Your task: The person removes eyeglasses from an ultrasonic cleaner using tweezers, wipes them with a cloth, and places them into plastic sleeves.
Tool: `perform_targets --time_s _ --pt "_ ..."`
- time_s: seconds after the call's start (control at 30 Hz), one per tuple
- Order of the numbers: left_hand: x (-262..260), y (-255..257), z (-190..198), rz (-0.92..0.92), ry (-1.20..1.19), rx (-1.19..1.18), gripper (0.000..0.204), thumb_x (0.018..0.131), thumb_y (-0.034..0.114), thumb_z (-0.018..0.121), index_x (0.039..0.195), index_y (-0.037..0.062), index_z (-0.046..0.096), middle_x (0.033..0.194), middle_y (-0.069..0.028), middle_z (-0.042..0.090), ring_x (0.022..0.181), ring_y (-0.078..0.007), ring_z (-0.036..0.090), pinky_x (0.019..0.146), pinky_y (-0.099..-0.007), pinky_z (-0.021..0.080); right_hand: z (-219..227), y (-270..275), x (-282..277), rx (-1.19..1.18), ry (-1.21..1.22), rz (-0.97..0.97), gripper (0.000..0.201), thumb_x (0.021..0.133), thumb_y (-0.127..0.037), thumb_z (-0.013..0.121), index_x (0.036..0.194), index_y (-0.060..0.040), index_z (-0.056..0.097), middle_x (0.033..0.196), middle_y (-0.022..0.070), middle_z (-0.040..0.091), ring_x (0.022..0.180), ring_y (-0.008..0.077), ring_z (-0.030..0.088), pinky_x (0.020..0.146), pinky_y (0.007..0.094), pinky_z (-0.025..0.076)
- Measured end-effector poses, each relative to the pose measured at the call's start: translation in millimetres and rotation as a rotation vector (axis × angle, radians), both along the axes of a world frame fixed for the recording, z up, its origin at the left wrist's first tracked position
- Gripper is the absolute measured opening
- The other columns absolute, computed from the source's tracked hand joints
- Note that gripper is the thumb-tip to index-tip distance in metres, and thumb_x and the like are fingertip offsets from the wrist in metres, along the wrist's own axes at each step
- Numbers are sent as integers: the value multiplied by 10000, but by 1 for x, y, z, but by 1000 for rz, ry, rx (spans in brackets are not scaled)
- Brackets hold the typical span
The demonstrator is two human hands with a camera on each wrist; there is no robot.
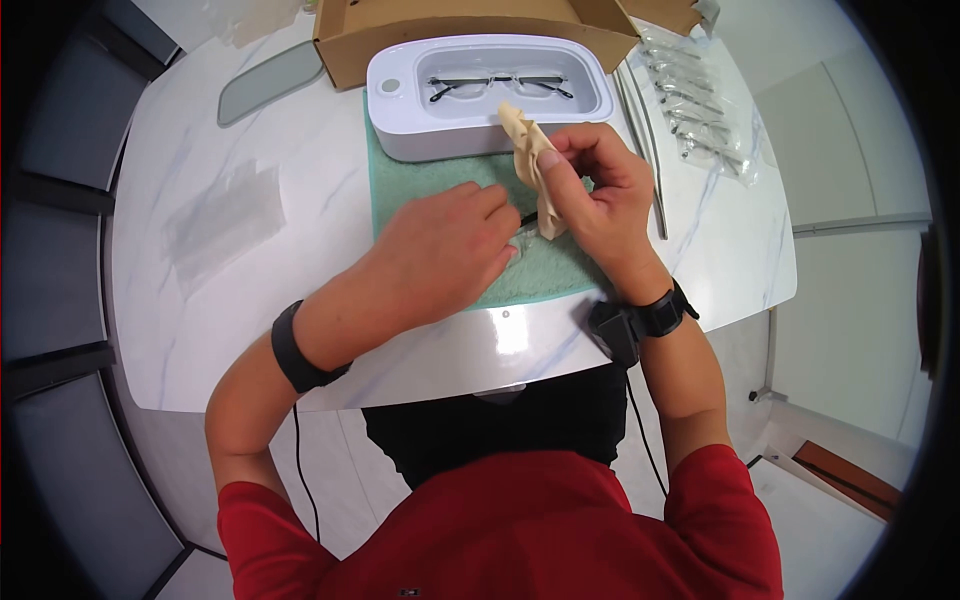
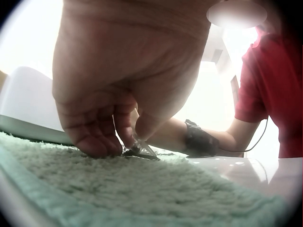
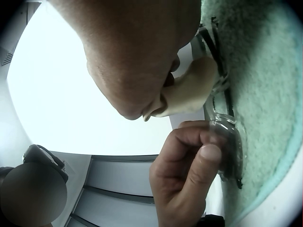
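Note:
My left hand (image 1: 445,245) pinches the clear frame of a pair of glasses (image 3: 225,120) low over the green towel (image 1: 400,185). My right hand (image 1: 605,195) grips a crumpled beige cloth (image 1: 530,160) between thumb and fingers. In the right wrist view the cloth (image 3: 189,92) hangs against the glasses near the middle, and the left hand (image 3: 184,170) holds one end. Dark temples show beside the frame. In the left wrist view the left fingers (image 2: 106,137) reach down to the towel (image 2: 128,189), hiding most of the glasses.
Behind the hands stands a white cleaner tub (image 1: 430,125) with another pair of glasses (image 1: 500,82) inside. A cardboard box (image 1: 350,60) is behind it. Grey lid (image 1: 268,85) and plastic sleeves (image 1: 228,225) lie left; metal strips (image 1: 645,140) and bagged items (image 1: 700,110) lie right.

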State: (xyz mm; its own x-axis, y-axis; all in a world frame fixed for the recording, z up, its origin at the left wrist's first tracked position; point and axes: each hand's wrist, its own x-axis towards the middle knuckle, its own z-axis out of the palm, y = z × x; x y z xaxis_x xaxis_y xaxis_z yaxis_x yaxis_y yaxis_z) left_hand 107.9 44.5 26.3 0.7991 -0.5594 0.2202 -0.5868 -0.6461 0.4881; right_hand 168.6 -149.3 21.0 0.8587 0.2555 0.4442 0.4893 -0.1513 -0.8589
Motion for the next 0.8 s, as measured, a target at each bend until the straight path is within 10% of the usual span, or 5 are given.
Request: perform_targets --time_s 0.8 --pt "-5 0 11 -18 -34 19 162 882 168 685 915 37 597 915 -95 570 870 -292 605 739 -418 520 0 -1 -1 -18 -8 -7 96 906 -78 727 955 -7 683 808 34 715 710 70 644 659 223 531"
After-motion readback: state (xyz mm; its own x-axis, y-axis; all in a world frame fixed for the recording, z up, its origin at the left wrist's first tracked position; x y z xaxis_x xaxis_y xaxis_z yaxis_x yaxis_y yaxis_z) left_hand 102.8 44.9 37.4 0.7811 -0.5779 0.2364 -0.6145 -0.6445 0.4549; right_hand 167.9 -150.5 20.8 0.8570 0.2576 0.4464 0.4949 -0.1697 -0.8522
